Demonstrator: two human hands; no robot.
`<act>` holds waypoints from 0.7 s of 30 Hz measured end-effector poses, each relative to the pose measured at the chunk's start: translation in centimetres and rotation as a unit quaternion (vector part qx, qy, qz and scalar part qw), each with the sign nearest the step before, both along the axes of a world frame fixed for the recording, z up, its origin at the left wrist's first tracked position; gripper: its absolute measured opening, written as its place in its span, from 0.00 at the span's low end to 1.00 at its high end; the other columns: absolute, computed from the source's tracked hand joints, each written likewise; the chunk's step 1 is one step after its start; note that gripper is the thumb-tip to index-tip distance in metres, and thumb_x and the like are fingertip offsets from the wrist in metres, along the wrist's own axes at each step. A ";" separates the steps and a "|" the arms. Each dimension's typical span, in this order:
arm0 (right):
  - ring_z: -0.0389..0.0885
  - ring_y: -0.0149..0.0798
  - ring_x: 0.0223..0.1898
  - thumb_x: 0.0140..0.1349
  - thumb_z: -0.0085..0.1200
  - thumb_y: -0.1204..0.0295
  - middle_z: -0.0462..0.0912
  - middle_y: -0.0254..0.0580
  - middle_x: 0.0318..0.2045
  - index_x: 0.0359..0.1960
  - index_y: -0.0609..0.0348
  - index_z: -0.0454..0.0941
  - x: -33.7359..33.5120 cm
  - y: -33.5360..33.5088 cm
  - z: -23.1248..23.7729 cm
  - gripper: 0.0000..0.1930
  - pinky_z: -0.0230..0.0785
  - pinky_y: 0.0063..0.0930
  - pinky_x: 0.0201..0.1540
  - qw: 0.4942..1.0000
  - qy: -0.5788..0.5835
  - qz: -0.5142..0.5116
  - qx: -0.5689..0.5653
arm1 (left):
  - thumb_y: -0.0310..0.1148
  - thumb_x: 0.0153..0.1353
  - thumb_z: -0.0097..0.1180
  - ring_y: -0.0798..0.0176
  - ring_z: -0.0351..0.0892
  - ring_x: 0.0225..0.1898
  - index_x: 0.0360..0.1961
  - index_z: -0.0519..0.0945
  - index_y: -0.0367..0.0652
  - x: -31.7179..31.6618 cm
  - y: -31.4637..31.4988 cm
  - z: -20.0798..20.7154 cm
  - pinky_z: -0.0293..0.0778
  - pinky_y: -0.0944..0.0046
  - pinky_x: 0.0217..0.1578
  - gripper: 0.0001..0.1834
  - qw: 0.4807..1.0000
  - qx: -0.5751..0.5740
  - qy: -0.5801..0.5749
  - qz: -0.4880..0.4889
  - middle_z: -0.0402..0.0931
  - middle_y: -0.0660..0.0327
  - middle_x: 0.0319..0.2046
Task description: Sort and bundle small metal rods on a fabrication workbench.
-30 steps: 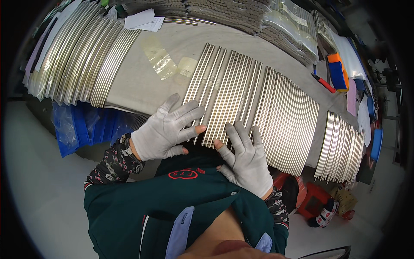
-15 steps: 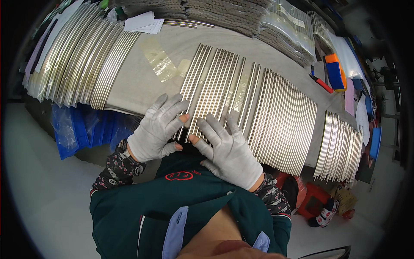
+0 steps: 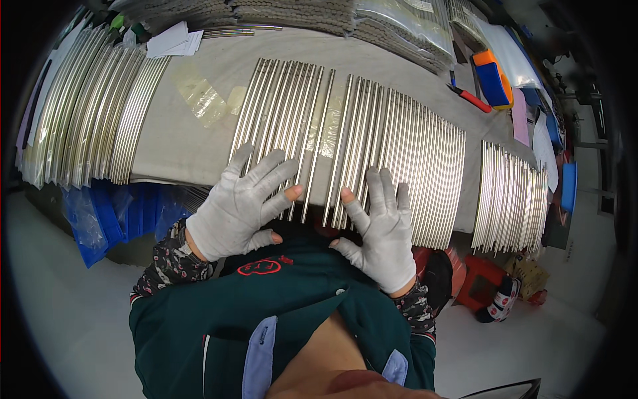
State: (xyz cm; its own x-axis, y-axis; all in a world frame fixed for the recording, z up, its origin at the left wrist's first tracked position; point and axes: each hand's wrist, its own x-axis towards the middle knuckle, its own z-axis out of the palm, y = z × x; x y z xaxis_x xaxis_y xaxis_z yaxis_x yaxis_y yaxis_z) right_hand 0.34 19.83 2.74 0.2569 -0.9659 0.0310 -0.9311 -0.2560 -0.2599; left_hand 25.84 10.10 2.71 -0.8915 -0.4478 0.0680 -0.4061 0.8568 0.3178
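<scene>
Both the left hand [image 3: 236, 209] and the right hand [image 3: 385, 239], in pale gloves with some bare fingertips, are spread wide over the near ends of slim silvery metal rods [image 3: 425, 159] lined up side by side on a grey tabletop [image 3: 189, 146]. A narrow gap parts the rods between the hands. Well left of the left hand lie plastic-covered rods [image 3: 73, 113]; beyond the right hand, farther right, is a red-handled tool [image 3: 473, 100].
</scene>
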 end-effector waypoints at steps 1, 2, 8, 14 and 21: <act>0.54 0.61 0.68 0.44 0.66 0.49 0.58 0.59 0.65 0.66 0.44 0.65 0.2 -0.3 0.0 0.44 0.40 0.62 0.68 1.000 -0.007 0.007 0.008 | 0.55 0.44 0.63 0.45 0.57 0.67 0.60 0.69 0.47 -0.2 0.1 0.3 0.42 0.34 0.67 0.43 1.000 -0.006 -0.026 0.012 0.60 0.50 0.65; 0.54 0.60 0.68 0.44 0.66 0.49 0.58 0.59 0.65 0.65 0.45 0.66 0.3 -0.5 0.0 0.43 0.41 0.62 0.68 1.000 -0.014 0.014 0.017 | 0.55 0.44 0.63 0.45 0.57 0.67 0.60 0.69 0.47 -0.3 0.1 0.2 0.42 0.34 0.67 0.43 1.000 -0.007 -0.027 0.011 0.60 0.50 0.65; 0.55 0.58 0.68 0.46 0.63 0.48 0.61 0.57 0.65 0.63 0.47 0.69 1.3 -1.5 0.6 0.40 0.42 0.60 0.69 0.996 -0.030 0.080 0.025 | 0.65 0.60 0.44 0.38 0.60 0.65 0.70 0.57 0.50 1.0 -0.6 -1.7 0.45 0.33 0.65 0.43 0.992 -0.031 0.105 0.059 0.60 0.46 0.64; 0.57 0.51 0.68 0.48 0.61 0.47 0.62 0.53 0.65 0.63 0.48 0.68 0.4 -1.2 0.7 0.40 0.44 0.59 0.69 0.986 -0.028 0.159 0.033 | 0.66 0.65 0.34 0.35 0.61 0.65 0.70 0.57 0.47 0.9 -1.5 -2.0 0.54 0.33 0.62 0.42 0.981 -0.017 0.160 0.106 0.62 0.43 0.63; 0.53 0.66 0.68 0.54 0.55 0.43 0.56 0.63 0.67 0.72 0.47 0.53 -6.8 2.8 -1.3 0.46 0.37 0.64 0.68 0.995 0.021 -0.080 -0.058 | 0.62 0.67 0.37 0.40 0.65 0.63 0.63 0.66 0.34 1.2 -2.3 -2.3 0.59 0.49 0.64 0.40 0.944 0.025 0.247 0.216 0.67 0.43 0.60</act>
